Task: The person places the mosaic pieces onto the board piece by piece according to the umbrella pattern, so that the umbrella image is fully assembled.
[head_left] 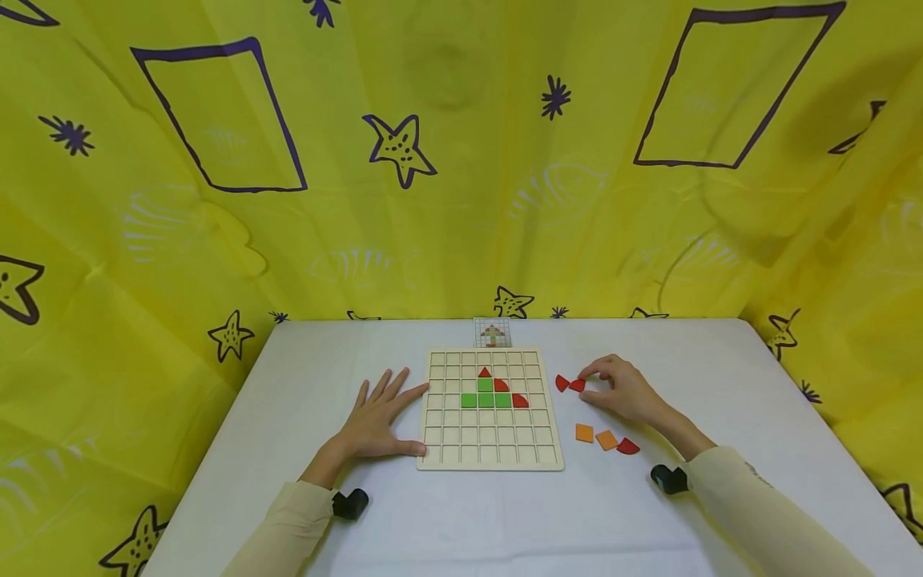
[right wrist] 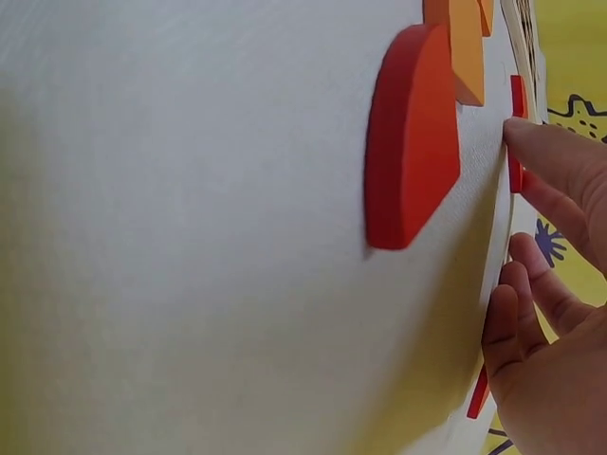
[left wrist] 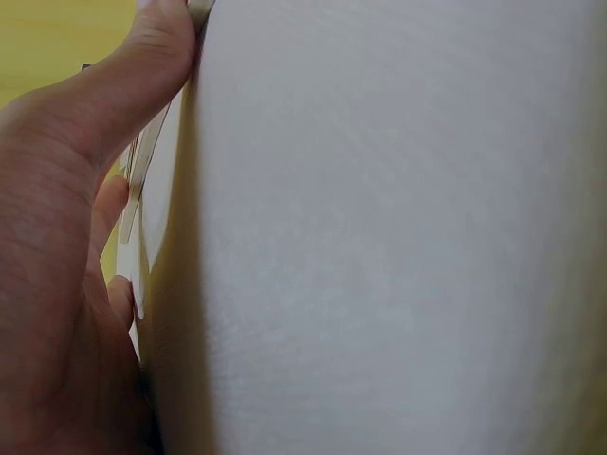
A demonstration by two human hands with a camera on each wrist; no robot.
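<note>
A pale wooden grid board (head_left: 490, 457) lies on the table. In its cells sit several green squares (head_left: 485, 385), a red triangle (head_left: 485, 372) and two red quarter-circle pieces (head_left: 520, 401). My left hand (head_left: 375, 425) has its fingers spread, thumb and forefinger at the board's left edge; the left wrist view shows the thumb (left wrist: 161, 47) against that edge. Right of the board, my right hand (head_left: 620, 391) pinches a red quarter-circle piece (head_left: 578, 385) between thumb and forefinger. Another red quarter-circle piece (head_left: 562, 383) lies just left of it.
Nearer me on the right are two orange squares (head_left: 584, 433) and a red quarter-circle piece (head_left: 628, 445), large in the right wrist view. A small pattern card (head_left: 493, 332) lies behind the board. A yellow curtain (head_left: 447, 240) stands around the white table (head_left: 461, 521).
</note>
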